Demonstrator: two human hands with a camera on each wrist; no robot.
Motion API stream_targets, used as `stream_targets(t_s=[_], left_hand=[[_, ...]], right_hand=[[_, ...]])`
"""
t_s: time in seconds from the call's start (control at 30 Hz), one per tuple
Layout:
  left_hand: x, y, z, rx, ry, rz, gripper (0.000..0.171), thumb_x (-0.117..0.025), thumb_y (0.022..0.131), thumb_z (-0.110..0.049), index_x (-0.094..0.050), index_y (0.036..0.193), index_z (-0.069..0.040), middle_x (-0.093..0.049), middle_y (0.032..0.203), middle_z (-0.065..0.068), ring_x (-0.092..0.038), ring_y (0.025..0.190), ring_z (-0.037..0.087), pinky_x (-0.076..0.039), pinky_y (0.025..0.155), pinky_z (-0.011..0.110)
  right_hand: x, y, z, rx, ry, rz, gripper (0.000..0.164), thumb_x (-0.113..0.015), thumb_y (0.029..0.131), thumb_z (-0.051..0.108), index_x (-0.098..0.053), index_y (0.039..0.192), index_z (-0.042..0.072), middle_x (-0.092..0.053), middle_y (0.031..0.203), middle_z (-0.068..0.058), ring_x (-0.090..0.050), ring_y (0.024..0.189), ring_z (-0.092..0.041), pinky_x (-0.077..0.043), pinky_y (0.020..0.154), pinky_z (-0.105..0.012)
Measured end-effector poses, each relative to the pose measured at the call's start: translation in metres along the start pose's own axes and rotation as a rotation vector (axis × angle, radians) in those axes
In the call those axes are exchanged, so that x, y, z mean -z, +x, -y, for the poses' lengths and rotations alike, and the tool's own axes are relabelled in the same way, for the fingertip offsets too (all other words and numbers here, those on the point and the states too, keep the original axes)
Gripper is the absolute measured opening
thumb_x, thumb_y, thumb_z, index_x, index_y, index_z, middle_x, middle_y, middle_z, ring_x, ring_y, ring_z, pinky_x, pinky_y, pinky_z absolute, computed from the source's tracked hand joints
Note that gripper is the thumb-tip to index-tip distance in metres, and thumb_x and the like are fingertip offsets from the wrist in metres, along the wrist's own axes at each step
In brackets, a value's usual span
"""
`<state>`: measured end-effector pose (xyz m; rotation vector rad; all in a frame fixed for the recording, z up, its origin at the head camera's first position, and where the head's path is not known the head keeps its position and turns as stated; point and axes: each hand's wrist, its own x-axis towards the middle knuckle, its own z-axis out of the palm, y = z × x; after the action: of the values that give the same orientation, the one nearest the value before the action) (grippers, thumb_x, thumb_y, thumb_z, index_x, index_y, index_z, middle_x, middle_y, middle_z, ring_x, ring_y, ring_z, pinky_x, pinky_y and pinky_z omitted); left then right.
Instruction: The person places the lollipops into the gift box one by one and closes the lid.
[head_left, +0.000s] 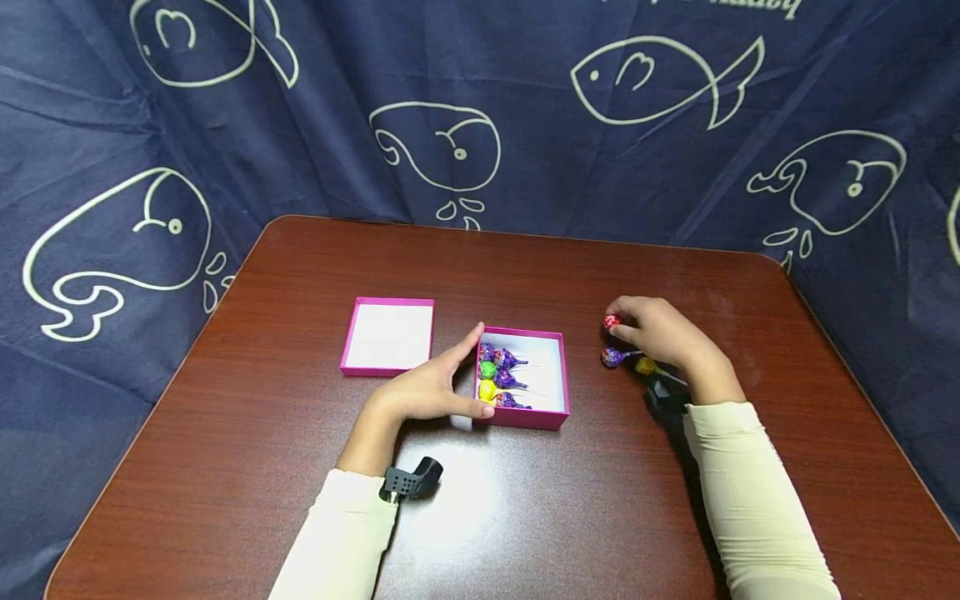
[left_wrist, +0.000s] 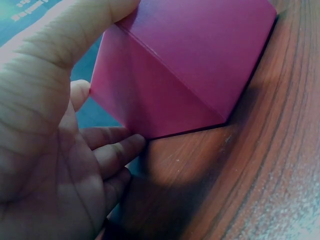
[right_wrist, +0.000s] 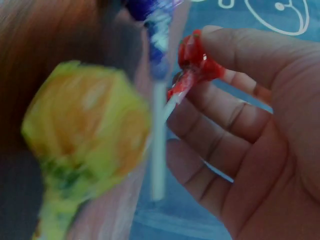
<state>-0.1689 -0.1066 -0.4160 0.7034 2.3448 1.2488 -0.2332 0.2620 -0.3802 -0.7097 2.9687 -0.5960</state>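
My left hand [head_left: 431, 390] spans the left side of a pink box [head_left: 564, 375], thumb at its near corner and index finger at its far corner. In the left wrist view, the fingertips meet the pink outer wall [left_wrist: 185, 75]. Inside the white-lined box, several lollipops lie along the left side, among them a green lollipop [head_left: 487, 370] and a yellow lollipop [head_left: 487, 390]. Between thumb and fingers, my right hand [head_left: 663, 332] pinches a red lollipop [right_wrist: 192, 55] by its wrapped head. Close by lie a purple lollipop [head_left: 612, 357] and a yellow-orange lollipop [right_wrist: 87, 130].
A pink-edged, white-lined lid [head_left: 392, 336] lies left of the box, behind my left hand. The brown wooden table [head_left: 570, 517] ends at a dark blue curtain [head_left: 525, 75] with white fish and whale drawings. A black wrist device [head_left: 412, 479] sits on the left wrist.
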Motion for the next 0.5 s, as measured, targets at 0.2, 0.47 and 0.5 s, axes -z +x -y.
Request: stream_targets(t_s=[0.2,0.47,0.5], left_hand=[[-0.001,0.002,0.001,-0.014,0.002,0.003,0.118,-0.084,0.078,-0.042,-0.004,0.161,-0.021,-0.008,0.165,0.000,-0.013,0.148,0.015,-0.015,0.119,0.039],[-0.001,0.001,0.002,-0.003,0.009,0.003,0.118,-0.084,0.077,-0.043,-0.003,0.161,-0.023,-0.008,0.165,-0.001,-0.014,0.148,0.015,-0.015,0.119,0.040],[0.000,0.001,0.002,-0.003,0.009,0.002,0.118,-0.084,0.077,-0.043,-0.003,0.161,-0.023,-0.008,0.165,-0.001,-0.014,0.148,0.015,-0.015,0.119,0.040]], right_hand=[[0.003,0.003,0.013,0.058,0.036,-0.032,0.009,-0.069,0.092,0.008,-0.068,0.102,0.008,-0.067,0.088,-0.002,-0.061,0.083,-0.020,-0.048,0.077,-0.041],[0.010,0.007,0.041,0.161,0.058,-0.031,0.010,-0.068,0.093,0.007,-0.069,0.102,0.011,-0.067,0.092,0.002,-0.060,0.084,-0.016,-0.049,0.078,-0.042],[0.011,0.007,0.045,0.171,0.057,-0.026,0.009,-0.068,0.093,0.008,-0.069,0.102,0.011,-0.067,0.091,0.002,-0.059,0.083,-0.015,-0.050,0.077,-0.042]])
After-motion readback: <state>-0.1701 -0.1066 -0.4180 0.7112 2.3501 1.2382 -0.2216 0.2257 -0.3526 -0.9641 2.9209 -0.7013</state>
